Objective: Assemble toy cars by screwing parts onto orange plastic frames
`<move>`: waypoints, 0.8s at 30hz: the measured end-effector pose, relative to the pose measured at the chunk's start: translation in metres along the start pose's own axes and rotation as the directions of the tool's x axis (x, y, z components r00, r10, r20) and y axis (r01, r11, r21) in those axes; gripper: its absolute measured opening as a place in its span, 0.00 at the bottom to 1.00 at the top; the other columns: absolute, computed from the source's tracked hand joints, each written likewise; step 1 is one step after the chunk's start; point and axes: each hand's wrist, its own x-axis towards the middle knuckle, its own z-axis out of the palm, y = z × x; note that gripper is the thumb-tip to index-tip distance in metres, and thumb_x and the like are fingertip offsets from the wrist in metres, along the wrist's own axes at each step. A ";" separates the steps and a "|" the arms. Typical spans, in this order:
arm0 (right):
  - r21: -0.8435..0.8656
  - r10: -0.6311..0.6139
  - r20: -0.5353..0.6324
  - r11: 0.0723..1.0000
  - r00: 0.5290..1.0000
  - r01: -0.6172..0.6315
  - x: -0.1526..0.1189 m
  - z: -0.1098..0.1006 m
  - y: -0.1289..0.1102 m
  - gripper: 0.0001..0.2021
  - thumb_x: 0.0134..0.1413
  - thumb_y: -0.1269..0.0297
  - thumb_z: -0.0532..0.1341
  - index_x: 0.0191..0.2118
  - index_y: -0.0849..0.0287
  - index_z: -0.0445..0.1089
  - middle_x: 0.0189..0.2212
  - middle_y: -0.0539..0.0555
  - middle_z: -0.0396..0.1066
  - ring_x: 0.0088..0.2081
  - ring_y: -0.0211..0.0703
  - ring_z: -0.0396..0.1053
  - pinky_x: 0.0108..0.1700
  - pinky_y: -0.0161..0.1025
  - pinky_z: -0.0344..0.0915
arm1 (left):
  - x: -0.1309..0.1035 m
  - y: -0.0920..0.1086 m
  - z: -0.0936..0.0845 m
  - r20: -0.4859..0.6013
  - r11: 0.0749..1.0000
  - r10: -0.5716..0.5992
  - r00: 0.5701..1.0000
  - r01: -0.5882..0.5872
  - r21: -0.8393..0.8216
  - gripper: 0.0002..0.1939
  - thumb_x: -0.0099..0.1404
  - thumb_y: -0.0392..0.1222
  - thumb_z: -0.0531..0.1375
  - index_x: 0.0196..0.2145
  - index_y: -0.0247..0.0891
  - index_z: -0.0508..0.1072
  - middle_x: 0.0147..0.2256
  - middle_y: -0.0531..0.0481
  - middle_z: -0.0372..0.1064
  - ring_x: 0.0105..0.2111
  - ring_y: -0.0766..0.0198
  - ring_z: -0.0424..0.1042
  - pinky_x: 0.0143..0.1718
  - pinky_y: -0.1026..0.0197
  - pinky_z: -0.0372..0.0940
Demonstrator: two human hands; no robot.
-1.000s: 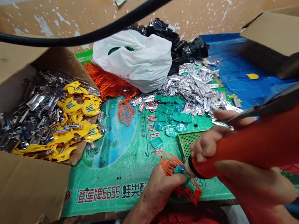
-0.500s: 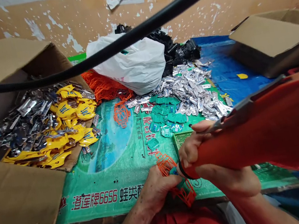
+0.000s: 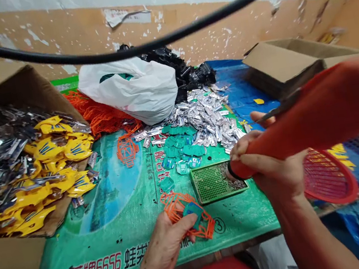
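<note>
My left hand (image 3: 171, 233) is closed on an orange plastic frame (image 3: 205, 228), low over the green sheet. A translucent green plastic piece (image 3: 193, 213) lies in the frame under my thumb. My right hand (image 3: 275, 164) wraps around a red electric screwdriver (image 3: 315, 115), its nose pointing down and left. That nose is over the right end of a green perforated tray (image 3: 198, 191), where small screws (image 3: 223, 175) are heaped. The screwdriver's tip is hidden among the screws. Beyond the tray lie several loose green pieces (image 3: 181, 145).
A cardboard box (image 3: 0, 259) of yellow parts (image 3: 50, 148) and shiny metal pieces stands left. Silvery pieces (image 3: 206, 111) and a white bag (image 3: 137, 91) lie behind. Right are a red basket (image 3: 329, 177) and another box (image 3: 278, 61). A black cable (image 3: 163, 42) crosses above.
The screwdriver has moved from the orange frame in my left hand to the screws in the green tray. My view has shifted right.
</note>
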 end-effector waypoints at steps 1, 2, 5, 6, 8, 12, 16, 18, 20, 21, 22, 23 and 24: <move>0.013 0.021 -0.020 1.000 1.000 -0.021 0.000 -0.002 0.007 0.18 0.38 0.68 0.67 0.41 0.55 0.69 0.23 0.47 0.68 0.24 0.40 0.68 0.28 0.42 0.68 | 0.000 0.000 0.001 -0.013 1.000 -0.010 1.000 0.010 -0.010 0.12 0.54 0.45 0.67 0.31 0.35 0.72 0.26 0.54 0.65 0.24 0.69 0.63 0.21 0.68 0.61; 0.057 0.048 -0.035 0.997 0.998 -0.046 -0.001 -0.003 0.014 0.19 0.36 0.70 0.67 0.40 0.56 0.69 0.23 0.46 0.69 0.24 0.40 0.68 0.28 0.41 0.68 | 0.000 0.000 0.003 -0.024 1.000 -0.020 1.000 0.019 -0.021 0.13 0.53 0.45 0.67 0.32 0.35 0.72 0.26 0.55 0.65 0.24 0.69 0.64 0.21 0.68 0.62; 0.154 0.085 -0.055 0.985 0.995 -0.075 -0.004 -0.003 0.026 0.20 0.34 0.73 0.68 0.39 0.57 0.69 0.22 0.45 0.70 0.23 0.39 0.68 0.27 0.39 0.66 | 0.000 0.000 0.006 -0.036 0.998 -0.033 0.999 0.031 -0.056 0.15 0.51 0.46 0.69 0.31 0.35 0.71 0.26 0.55 0.66 0.24 0.69 0.65 0.22 0.67 0.63; 0.166 0.089 -0.054 0.983 0.995 -0.079 -0.004 -0.002 0.028 0.18 0.34 0.74 0.68 0.37 0.57 0.70 0.22 0.45 0.70 0.23 0.38 0.68 0.27 0.39 0.66 | -0.001 0.000 0.006 -0.035 0.997 -0.036 0.999 0.034 -0.063 0.15 0.51 0.46 0.69 0.31 0.35 0.71 0.26 0.55 0.67 0.24 0.69 0.65 0.22 0.67 0.64; 0.173 0.096 -0.046 0.981 0.994 -0.087 -0.005 -0.003 0.029 0.12 0.34 0.74 0.68 0.30 0.58 0.70 0.22 0.46 0.70 0.23 0.38 0.68 0.27 0.39 0.66 | -0.001 0.001 0.006 -0.025 0.996 -0.040 0.999 0.038 -0.077 0.15 0.52 0.46 0.69 0.32 0.35 0.72 0.26 0.54 0.68 0.25 0.68 0.66 0.23 0.67 0.64; 0.156 0.102 -0.039 0.983 0.994 -0.095 -0.005 -0.005 0.032 0.07 0.34 0.73 0.68 0.21 0.60 0.70 0.22 0.48 0.70 0.24 0.39 0.68 0.27 0.40 0.66 | -0.002 0.002 0.006 0.002 0.992 -0.035 0.999 0.035 -0.123 0.16 0.54 0.46 0.68 0.36 0.35 0.72 0.29 0.52 0.70 0.26 0.68 0.68 0.23 0.67 0.65; 0.140 0.106 -0.040 0.985 0.994 -0.099 -0.007 -0.008 0.038 0.06 0.35 0.73 0.68 0.21 0.60 0.71 0.23 0.48 0.70 0.24 0.38 0.68 0.28 0.40 0.67 | -0.002 0.004 0.008 0.002 0.988 -0.033 0.999 0.032 -0.152 0.16 0.53 0.46 0.69 0.35 0.34 0.72 0.28 0.53 0.69 0.25 0.68 0.68 0.23 0.66 0.66; 0.142 0.107 -0.037 0.985 0.994 -0.101 -0.008 -0.008 0.040 0.06 0.35 0.73 0.68 0.21 0.60 0.70 0.23 0.48 0.70 0.24 0.38 0.68 0.27 0.40 0.67 | -0.002 0.005 0.009 -0.021 0.988 -0.035 0.999 0.031 -0.149 0.17 0.52 0.47 0.70 0.34 0.33 0.73 0.27 0.53 0.68 0.25 0.68 0.67 0.23 0.66 0.66; 0.148 0.106 -0.039 0.984 0.994 -0.099 -0.008 -0.008 0.041 0.07 0.35 0.73 0.69 0.21 0.60 0.70 0.23 0.48 0.70 0.24 0.38 0.68 0.27 0.39 0.67 | -0.002 0.005 0.008 -0.036 0.989 -0.034 0.999 0.028 -0.146 0.17 0.52 0.47 0.70 0.34 0.33 0.73 0.27 0.53 0.68 0.25 0.68 0.67 0.22 0.66 0.66; 0.150 0.103 -0.044 0.984 0.994 -0.095 -0.008 -0.008 0.041 0.07 0.35 0.73 0.69 0.22 0.60 0.70 0.23 0.48 0.71 0.23 0.38 0.68 0.27 0.39 0.67 | -0.002 0.005 0.008 -0.037 0.989 -0.033 0.999 0.027 -0.146 0.17 0.52 0.47 0.70 0.35 0.33 0.73 0.28 0.52 0.68 0.25 0.68 0.67 0.22 0.66 0.66; 0.153 0.102 -0.047 0.984 0.994 -0.093 -0.008 -0.008 0.041 0.08 0.35 0.73 0.69 0.24 0.60 0.69 0.23 0.48 0.71 0.23 0.38 0.68 0.27 0.39 0.67 | -0.001 0.005 0.007 -0.037 0.989 -0.032 0.999 0.027 -0.146 0.17 0.53 0.47 0.69 0.36 0.33 0.73 0.28 0.52 0.68 0.25 0.68 0.67 0.22 0.66 0.66; 0.156 0.098 -0.048 0.984 0.994 -0.089 -0.008 -0.008 0.041 0.09 0.35 0.73 0.69 0.26 0.59 0.69 0.23 0.48 0.71 0.23 0.38 0.68 0.26 0.39 0.67 | -0.001 0.004 0.007 -0.037 0.989 -0.032 0.999 0.026 -0.145 0.17 0.53 0.46 0.69 0.36 0.33 0.73 0.29 0.52 0.69 0.25 0.68 0.67 0.22 0.66 0.66; 0.158 0.093 -0.045 0.984 0.995 -0.085 -0.008 -0.008 0.041 0.10 0.35 0.73 0.69 0.28 0.59 0.70 0.23 0.47 0.71 0.23 0.38 0.68 0.26 0.39 0.67 | -0.001 0.003 0.006 -0.040 0.989 -0.031 0.999 0.025 -0.147 0.16 0.54 0.46 0.69 0.37 0.34 0.73 0.29 0.52 0.69 0.25 0.68 0.68 0.22 0.67 0.65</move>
